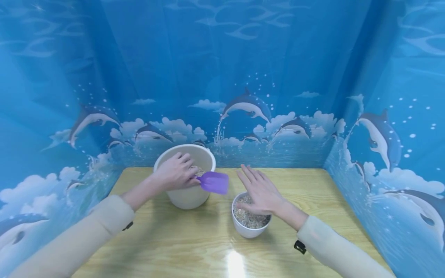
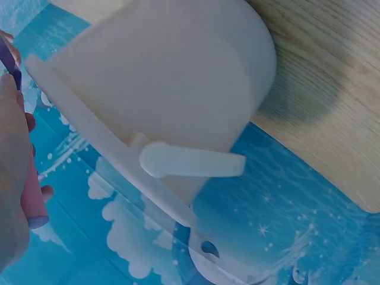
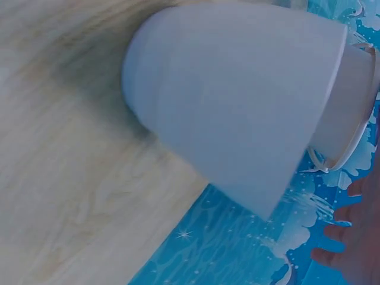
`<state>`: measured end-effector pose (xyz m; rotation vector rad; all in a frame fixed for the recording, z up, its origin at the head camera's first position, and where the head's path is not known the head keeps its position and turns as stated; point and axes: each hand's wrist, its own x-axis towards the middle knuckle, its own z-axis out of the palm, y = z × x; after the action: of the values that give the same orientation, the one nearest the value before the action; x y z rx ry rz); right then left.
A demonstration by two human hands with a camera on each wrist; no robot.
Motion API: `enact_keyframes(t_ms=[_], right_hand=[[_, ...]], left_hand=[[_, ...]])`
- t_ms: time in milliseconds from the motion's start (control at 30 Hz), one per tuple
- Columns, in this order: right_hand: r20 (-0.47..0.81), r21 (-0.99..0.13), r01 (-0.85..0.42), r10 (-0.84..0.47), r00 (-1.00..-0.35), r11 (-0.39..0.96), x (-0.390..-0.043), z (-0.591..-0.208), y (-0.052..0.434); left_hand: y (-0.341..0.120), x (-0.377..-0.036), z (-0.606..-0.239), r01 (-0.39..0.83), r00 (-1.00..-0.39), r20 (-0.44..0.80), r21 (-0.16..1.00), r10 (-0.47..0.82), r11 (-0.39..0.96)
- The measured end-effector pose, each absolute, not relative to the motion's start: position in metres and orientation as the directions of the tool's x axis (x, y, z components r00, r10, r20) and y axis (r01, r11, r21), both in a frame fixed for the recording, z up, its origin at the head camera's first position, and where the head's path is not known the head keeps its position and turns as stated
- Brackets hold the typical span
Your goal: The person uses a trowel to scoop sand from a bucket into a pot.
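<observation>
Scoop (image 1: 215,182) gripped by left hand (image 1: 175,173); right hand (image 1: 261,192) flat over pot (image 1: 248,230).

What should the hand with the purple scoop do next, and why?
Probably dip the purple scoop back into the big white bucket. The left hand grips it over the bucket's rim and its blade looks empty, while the right hand lies flat over the small pot of gravel.
</observation>
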<state>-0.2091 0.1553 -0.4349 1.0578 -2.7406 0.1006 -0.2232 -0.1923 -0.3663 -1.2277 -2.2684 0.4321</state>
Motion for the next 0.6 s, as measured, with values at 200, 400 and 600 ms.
enact_keyframes(t_ms=[200, 400, 600], right_hand=[[0.187, 0.026, -0.668, -0.66, -0.728, 0.744, -0.22, -0.427, 0.139], [0.174, 0.044, -0.671, -0.667, -0.724, 0.74, -0.23, -0.42, 0.123], [0.144, 0.06, -0.662, -0.663, -0.735, 0.747, -0.238, -0.415, 0.108]], left_hand=[[-0.203, -0.228, -0.362, 0.667, -0.503, 0.242, -0.502, 0.83, 0.551], [-0.218, -0.237, -0.359, 0.654, -0.579, 0.201, -0.464, 0.791, 0.597], [-0.231, -0.244, -0.356, 0.634, -0.625, 0.191, -0.441, 0.757, 0.635]])
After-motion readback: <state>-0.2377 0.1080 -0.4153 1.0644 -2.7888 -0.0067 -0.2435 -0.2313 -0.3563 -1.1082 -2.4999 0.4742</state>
